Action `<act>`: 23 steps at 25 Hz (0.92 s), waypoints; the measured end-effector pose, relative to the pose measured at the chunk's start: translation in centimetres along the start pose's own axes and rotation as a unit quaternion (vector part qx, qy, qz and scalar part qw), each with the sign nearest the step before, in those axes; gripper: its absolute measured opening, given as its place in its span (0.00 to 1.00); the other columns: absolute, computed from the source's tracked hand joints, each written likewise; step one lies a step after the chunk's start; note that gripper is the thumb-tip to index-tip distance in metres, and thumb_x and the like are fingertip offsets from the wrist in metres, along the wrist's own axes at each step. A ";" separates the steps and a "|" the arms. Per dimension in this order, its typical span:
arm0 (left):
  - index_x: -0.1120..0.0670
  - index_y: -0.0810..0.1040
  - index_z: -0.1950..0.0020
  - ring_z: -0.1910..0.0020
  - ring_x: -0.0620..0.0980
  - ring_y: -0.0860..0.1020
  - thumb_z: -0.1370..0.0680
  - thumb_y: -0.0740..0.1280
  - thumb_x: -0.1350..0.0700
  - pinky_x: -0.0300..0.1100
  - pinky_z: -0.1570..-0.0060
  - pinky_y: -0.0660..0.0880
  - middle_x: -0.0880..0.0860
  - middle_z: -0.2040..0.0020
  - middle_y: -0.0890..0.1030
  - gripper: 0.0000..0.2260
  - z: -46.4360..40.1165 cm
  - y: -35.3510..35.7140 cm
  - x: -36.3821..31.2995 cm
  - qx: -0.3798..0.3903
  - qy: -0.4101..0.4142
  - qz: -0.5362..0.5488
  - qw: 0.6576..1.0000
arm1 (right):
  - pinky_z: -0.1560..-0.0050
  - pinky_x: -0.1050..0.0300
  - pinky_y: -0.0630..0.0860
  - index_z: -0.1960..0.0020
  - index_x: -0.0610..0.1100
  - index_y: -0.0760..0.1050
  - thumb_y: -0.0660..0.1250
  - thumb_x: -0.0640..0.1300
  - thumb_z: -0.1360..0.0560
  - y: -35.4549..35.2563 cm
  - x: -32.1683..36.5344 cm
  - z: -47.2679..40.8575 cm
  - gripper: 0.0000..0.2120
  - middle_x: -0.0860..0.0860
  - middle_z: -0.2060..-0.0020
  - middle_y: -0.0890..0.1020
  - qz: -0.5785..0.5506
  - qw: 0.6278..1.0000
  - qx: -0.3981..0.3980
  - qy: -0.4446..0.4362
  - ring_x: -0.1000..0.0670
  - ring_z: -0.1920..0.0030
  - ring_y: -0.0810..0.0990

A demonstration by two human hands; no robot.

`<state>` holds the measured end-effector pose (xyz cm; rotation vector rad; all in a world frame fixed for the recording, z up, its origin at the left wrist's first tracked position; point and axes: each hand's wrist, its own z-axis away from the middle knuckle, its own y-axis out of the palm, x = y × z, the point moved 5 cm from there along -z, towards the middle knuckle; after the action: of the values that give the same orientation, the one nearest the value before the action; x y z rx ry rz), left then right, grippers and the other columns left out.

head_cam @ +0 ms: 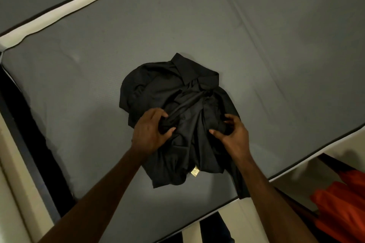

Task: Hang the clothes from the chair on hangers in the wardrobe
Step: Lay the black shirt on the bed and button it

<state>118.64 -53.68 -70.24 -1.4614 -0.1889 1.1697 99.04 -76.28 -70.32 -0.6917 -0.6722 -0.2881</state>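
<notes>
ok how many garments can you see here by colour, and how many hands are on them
black garments: 1, the crumpled collared shirt on the grey mattress
orange garments: 1, the orange cloth at the lower right, off the mattress
hands: 2, left hand and right hand, both gripping the black shirt
total: 2 garments, 2 hands

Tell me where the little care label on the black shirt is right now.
In the head view the label sits near the black shirt's lower edge, closest to the person, between the two forearms and below both hands.
</notes>
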 end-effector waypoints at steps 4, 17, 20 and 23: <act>0.53 0.75 0.36 0.47 0.57 0.74 0.24 0.69 0.44 0.53 0.49 0.75 0.58 0.43 0.76 0.20 4.3 1.3 -0.2 -0.046 0.139 -0.127 0.981 | 0.47 0.50 0.83 0.51 0.43 0.82 0.83 0.38 0.35 0.0 -2.7 2.2 0.16 0.51 0.56 0.86 -0.070 0.996 0.042 0.048 0.53 0.54 0.85; 0.55 0.70 0.54 0.75 0.46 0.69 0.25 0.75 0.59 0.34 0.71 0.65 0.46 0.70 0.69 0.13 7.4 -2.7 -3.2 0.001 -0.011 0.022 1.000 | 0.58 0.44 0.81 0.59 0.46 0.73 0.77 0.57 0.34 -3.7 -0.1 8.1 0.18 0.48 0.60 0.80 -0.048 0.996 -0.063 -0.045 0.47 0.59 0.81; 0.56 0.73 0.49 0.74 0.45 0.72 0.28 0.77 0.59 0.35 0.71 0.68 0.46 0.68 0.71 0.15 10.5 -2.8 -4.8 0.017 0.030 0.007 0.999 | 0.57 0.54 0.76 0.57 0.48 0.70 0.75 0.40 0.38 -3.4 -0.1 11.6 0.16 0.50 0.51 0.78 0.081 0.986 -0.028 -0.140 0.47 0.53 0.80; 0.55 0.74 0.46 0.69 0.48 0.79 0.32 0.78 0.61 0.35 0.68 0.70 0.49 0.64 0.77 0.20 13.7 -1.7 -6.1 0.075 0.011 -0.002 0.997 | 0.61 0.59 0.67 0.63 0.47 0.68 0.79 0.31 0.42 -2.7 -0.5 15.4 0.22 0.49 0.60 0.79 0.214 0.953 -0.092 -0.193 0.45 0.60 0.78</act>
<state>106.60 -48.36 -62.82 -1.3412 -0.0859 1.1400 90.21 -67.98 -60.50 -1.0672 -0.8506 0.1949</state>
